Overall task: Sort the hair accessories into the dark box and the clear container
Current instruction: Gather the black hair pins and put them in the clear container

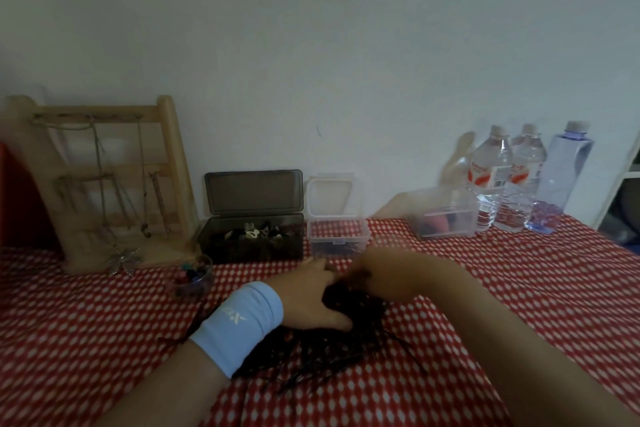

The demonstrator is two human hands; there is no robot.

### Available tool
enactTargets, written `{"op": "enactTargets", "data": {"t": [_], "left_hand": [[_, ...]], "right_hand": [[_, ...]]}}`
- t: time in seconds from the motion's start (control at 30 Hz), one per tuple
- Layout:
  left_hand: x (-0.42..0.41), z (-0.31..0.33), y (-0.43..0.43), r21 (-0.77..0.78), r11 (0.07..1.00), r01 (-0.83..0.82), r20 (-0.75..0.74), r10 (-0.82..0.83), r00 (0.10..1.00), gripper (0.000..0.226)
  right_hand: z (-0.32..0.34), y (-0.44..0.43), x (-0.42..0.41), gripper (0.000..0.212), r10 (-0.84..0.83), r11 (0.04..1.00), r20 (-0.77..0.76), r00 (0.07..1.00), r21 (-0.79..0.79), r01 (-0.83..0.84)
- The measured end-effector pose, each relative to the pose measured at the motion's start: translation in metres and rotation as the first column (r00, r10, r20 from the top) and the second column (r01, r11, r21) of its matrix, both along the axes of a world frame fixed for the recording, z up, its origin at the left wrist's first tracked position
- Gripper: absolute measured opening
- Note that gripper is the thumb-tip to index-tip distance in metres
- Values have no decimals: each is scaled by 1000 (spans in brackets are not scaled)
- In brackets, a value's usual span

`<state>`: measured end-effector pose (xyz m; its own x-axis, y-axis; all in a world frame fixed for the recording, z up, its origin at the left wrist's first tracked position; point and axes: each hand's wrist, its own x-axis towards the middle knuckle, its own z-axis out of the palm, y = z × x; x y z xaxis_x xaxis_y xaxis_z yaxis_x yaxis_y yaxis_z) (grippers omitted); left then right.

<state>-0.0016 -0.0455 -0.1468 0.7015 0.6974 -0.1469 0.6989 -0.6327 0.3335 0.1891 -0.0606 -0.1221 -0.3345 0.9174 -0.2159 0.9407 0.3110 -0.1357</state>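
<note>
Dark hair accessories (332, 350): tangled heap of thin black strands, lying on the cloth in the near centre, in front of both containers. Left hand (311, 291): thumb below and fingers above a clump at the top of the heap, holding it between them. Right hand (377, 282): blurred, fingertips sunk in the same clump; whether it pinches cannot be told. Light blue wristband (239, 319) on the left wrist, white logo beginning with an X, the rest unreadable. Dark box (252, 239): lid up, mixed dark and pale pieces inside. Clear container (337, 236): just right of it, lid upright, dark items at the bottom. Small clear cup (194, 276): coloured bits, left of the hands. Second clear tub (446, 218) further right. Three water bottles (519, 180): two with red-and-white labels, print illegible. Wooden rack (104, 180): hung with chains. Surface: red cloth (86, 340) with white dots. Backdrop: plain white wall (311, 45).
</note>
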Motion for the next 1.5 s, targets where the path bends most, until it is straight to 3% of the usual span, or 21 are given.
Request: {"op": "enactTargets", "data": {"t": [0.07,0.13,0.17,0.23,0.3,0.37,0.43,0.5,0.67,0.73,0.83,0.93,1.07,1.13,1.23,1.33,1.4,1.47,1.5], "left_hand": [[-4,1,-1,-38,999,-4,64,6,998,85],[-3,-1,-6,-70,998,-7,73,12,997,104],[0,-4,-10,-63,998,-14,38,16,999,114],[9,-10,-15,-9,1000,-24,-60,24,998,123],[15,-11,-19,38,999,-5,-70,8,998,108],[17,-6,-20,77,996,42,24,-44,999,70],[13,-1,-20,99,991,90,83,-98,992,50],[7,1,-22,107,990,94,73,-102,992,48],[2,-11,-27,103,994,-26,-54,32,998,111],[6,-13,-28,102,994,-29,-32,33,999,113],[8,-13,-26,60,998,-28,51,25,998,89],[4,-8,-19,103,995,-12,72,4,997,57],[4,-4,-17,141,990,2,14,-4,1000,39],[9,-5,-20,121,992,-34,-30,38,999,51],[15,-9,-26,129,989,-71,-120,87,989,92],[13,-10,-28,180,981,-76,-48,86,995,68],[4,-8,-27,138,987,-81,9,81,997,52],[-6,-6,-26,102,993,-64,16,62,998,56],[-10,-5,-26,92,994,-62,-10,64,998,71]], "right_hand": [[9,-8,3,37,1,1000,-100,995,-1,-1],[18,-13,10,37,-13,999,-154,988,34,18],[21,-16,14,40,-29,999,-128,991,21,31],[24,-21,18,71,-78,994,19,997,-76,79],[18,-27,20,97,-104,980,144,984,-156,126],[9,-29,21,103,-117,976,165,979,-161,144],[6,-30,23,93,-130,979,154,979,-138,152],[6,-29,22,76,-135,980,147,980,-127,154],[5,-19,9,42,-36,994,103,994,-103,46],[5,-14,0,33,-13,994,70,997,-106,20],[5,-10,-5,30,19,998,26,999,-54,-17],[7,-12,9,22,-80,996,-83,993,22,82],[10,-23,31,31,-231,961,-3,973,-160,227],[8,-25,28,32,-220,959,61,974,-172,227],[7,-24,16,27,-197,948,83,977,-236,212],[10,-21,8,27,-189,946,18,982,-266,187],[12,-18,4,24,-143,976,-37,989,-173,135],[12,-16,2,22,-86,993,-91,992,-83,79],[12,-16,3,18,-87,993,-135,987,-86,76]]}}
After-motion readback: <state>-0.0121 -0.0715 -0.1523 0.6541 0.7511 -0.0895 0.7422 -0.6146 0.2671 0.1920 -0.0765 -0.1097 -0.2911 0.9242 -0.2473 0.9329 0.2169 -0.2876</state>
